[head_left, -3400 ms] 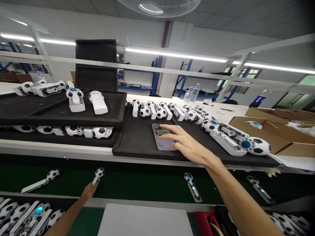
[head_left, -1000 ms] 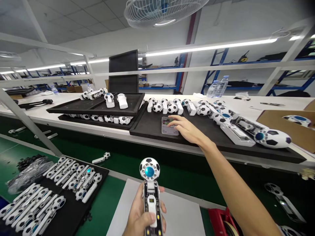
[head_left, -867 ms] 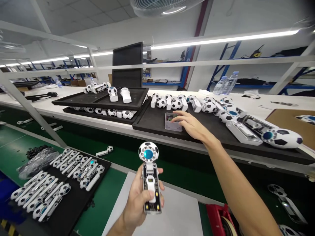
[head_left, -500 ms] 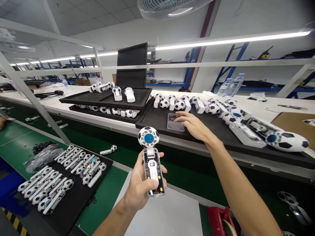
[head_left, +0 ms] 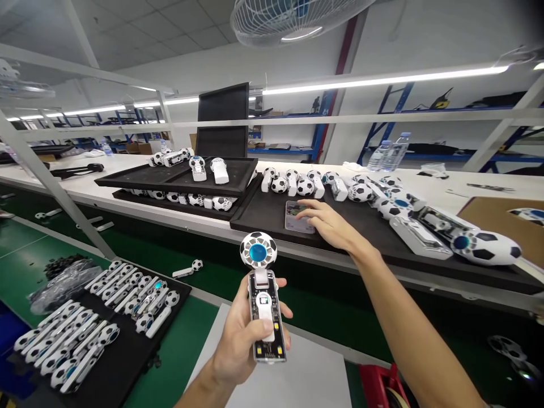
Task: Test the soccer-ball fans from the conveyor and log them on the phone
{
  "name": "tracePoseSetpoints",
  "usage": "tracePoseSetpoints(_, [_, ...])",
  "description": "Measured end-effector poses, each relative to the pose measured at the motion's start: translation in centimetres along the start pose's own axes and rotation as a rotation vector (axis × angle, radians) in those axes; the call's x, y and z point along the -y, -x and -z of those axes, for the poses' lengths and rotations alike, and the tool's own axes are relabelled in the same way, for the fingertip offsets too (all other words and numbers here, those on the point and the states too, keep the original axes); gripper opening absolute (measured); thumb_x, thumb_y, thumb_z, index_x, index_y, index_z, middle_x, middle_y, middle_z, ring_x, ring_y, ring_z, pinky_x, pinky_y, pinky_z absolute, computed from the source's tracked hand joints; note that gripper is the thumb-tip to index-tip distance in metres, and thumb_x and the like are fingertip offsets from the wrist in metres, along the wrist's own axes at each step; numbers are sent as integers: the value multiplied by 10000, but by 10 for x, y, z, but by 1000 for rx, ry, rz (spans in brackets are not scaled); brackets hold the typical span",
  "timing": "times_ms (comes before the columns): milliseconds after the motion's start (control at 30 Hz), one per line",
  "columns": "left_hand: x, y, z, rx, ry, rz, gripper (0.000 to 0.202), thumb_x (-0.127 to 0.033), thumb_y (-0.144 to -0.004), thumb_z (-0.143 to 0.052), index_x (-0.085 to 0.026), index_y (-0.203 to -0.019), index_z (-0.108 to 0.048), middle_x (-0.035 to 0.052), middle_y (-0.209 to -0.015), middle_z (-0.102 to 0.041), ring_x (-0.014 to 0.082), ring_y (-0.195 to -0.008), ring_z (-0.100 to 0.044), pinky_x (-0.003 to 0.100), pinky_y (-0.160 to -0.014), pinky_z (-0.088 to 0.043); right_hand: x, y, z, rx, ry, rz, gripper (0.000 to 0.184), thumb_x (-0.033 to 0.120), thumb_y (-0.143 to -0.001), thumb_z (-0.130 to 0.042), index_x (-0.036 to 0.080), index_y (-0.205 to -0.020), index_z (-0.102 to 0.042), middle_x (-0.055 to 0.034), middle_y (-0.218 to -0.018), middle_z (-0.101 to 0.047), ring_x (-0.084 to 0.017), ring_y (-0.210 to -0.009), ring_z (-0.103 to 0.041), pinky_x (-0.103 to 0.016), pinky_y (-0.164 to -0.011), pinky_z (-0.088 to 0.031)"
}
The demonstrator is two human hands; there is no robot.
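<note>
Above the white board point(head_left: 306, 377), I see L hand point(head_left: 236, 343) curled round a football-headed device point(head_left: 263, 297), face up, prob. for viewing. R hand point(head_left: 329, 224), half-spread w/ nothing gripped, has fingers over the phone point(head_left: 294, 225), laid flat on black tray point(head_left: 259, 218), prob. for tapping. Vs earlier: device now central, not low left.

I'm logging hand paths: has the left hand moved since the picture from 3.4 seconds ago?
Yes, rightward: the left hand was left of the white panel then, and now shows in front of it.
</note>
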State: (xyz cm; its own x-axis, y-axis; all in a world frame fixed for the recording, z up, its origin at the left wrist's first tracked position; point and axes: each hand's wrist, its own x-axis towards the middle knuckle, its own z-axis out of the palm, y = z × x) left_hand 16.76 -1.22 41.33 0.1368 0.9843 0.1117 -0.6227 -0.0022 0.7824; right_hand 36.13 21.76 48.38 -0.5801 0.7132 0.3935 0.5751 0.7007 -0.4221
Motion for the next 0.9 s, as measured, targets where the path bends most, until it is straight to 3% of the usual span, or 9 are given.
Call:
tracePoseSetpoints(167, [4,0,3,25,-1,14,549,-277,-789,-725,-249,-1297,-520,56,-965,-700,150,-644,-688,247,-576,-490,-3,0,-1,8,1,6,399,255,-928,-365,282,-1019,-753,5,-1524,-491,-305,-1423,-406,-515,-1189,-320])
tracePoseSetpoints(433, [3,0,4,41,3,30,620,-319,-745,-763,-270,-1308,-507,57,-998,-701,162,-674,-692,271,-605,-495,-4,-1,-1,45,48,36,397,264,-927,-377,269,-1029,-760,-24,-1524,-498,-332,-1396,-437,-560,-1161,-336])
tracePoseSetpoints(533, [3,0,4,8,-20,11,655,-384,-722,-763,-268,-1307,-492,67,-1022,-703,176,-681,-685,303,-619,-507,-2,-1,0,-93,67,7,403,248,-920,-365,256,-948,-766,-33,-1482,-542,-322,-1383,-446,-556,-1148,-347])
tracePoseSetpoints(633, [6,-2,3,-152,-188,-115,513,-427,-759,-730,-252,-1203,-542,58,-1019,-710,171,-705,-673,305,-630,-506,0,0,1,-190,77,-61,402,234,-907,-366,260,-837,-761,-21,-1421,-594,-302,-1342,-486,-537,-1124,-373])
tracePoseSetpoints(767, [6,-8,5,-467,-519,-339,184,-360,-828,-692,-206,-882,-608,3,-794,-661,149,-722,-653,290,-666,-516,1,0,0,-175,140,-111,407,237,-902,-367,263,-791,-757,-6,-1404,-612,-302,-1313,-510,-530,-1090,-399])
tracePoseSetpoints(900, [-9,-16,18,-594,-798,-779,171,-212,-807,-710,-243,-895,-566,-25,-835,-661,156,-802,-668,341,-802,-547,1,0,0,-144,159,-139,413,228,-898,-363,250,-779,-758,-21,-1389,-623,-304,-1305,-516,-527,-1086,-407])
